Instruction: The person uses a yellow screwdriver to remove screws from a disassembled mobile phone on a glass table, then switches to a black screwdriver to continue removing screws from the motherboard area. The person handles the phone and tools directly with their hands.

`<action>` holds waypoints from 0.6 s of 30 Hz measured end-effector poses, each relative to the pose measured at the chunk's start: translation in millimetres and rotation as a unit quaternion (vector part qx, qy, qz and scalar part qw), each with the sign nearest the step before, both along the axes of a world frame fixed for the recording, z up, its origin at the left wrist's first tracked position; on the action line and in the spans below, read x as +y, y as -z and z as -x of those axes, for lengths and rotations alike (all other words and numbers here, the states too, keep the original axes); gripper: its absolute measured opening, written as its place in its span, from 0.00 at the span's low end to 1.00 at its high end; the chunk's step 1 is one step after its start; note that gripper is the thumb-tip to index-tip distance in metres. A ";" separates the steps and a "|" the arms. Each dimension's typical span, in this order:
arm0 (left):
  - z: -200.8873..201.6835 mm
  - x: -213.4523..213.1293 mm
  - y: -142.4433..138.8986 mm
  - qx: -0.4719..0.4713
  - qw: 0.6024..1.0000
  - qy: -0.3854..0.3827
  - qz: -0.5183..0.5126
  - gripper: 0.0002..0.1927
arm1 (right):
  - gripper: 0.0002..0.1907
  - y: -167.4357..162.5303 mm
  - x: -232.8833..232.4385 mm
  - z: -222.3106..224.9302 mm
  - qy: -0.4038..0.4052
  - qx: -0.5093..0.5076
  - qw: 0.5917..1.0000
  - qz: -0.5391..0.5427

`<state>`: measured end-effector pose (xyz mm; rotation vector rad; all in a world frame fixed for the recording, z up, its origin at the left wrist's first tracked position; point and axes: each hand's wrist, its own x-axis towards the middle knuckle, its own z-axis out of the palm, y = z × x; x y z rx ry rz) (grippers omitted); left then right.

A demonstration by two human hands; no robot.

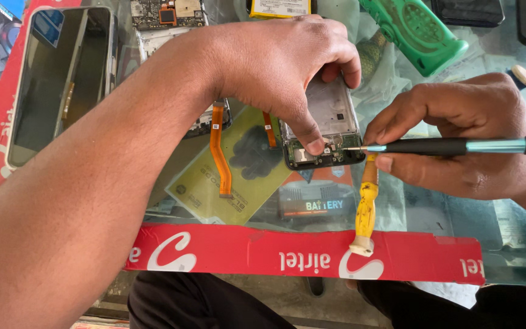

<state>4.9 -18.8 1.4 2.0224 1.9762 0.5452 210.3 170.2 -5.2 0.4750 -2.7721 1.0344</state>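
— Where is the opened phone frame (330,119) sitting?
— On the glass table (458,213); the left hand (281,61) is pressing fingertips on its lower edge; the right hand (458,131) is pinching a screwdriver (452,146), tip touching that edge.
— Room?
— The orange flex cable (219,149) is lying just left; the yellow brush (366,207) is crowding below.

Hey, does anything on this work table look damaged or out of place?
The phone under the left hand is opened up, its insides bare. The right hand holds a screwdriver to its lower end. An orange ribbon cable trails loose across the glass table. A yellow stained brush looks worn.
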 end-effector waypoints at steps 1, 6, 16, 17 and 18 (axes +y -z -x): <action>0.3 0.0 0.2 0.000 1.000 0.000 -0.001 0.46 | 0.10 -0.6 -0.7 0.2 -0.003 0.007 1.000 -0.013; 1.1 -0.3 0.6 -0.014 1.000 0.005 -0.004 0.47 | 0.11 -2.6 -4.0 0.3 -0.028 0.038 0.999 -0.024; 3.7 -2.4 0.9 -0.012 0.999 0.031 -0.009 0.46 | 0.11 0.9 -0.8 -1.1 0.017 -0.017 0.999 -0.033; 4.7 -1.8 -0.1 -0.010 0.999 0.036 -0.005 0.46 | 0.11 1.2 -0.1 -1.0 0.019 -0.020 0.999 -0.034; 5.3 -1.6 -0.8 -0.009 0.999 0.042 0.000 0.46 | 0.11 1.5 0.4 -0.9 0.021 -0.024 0.999 -0.034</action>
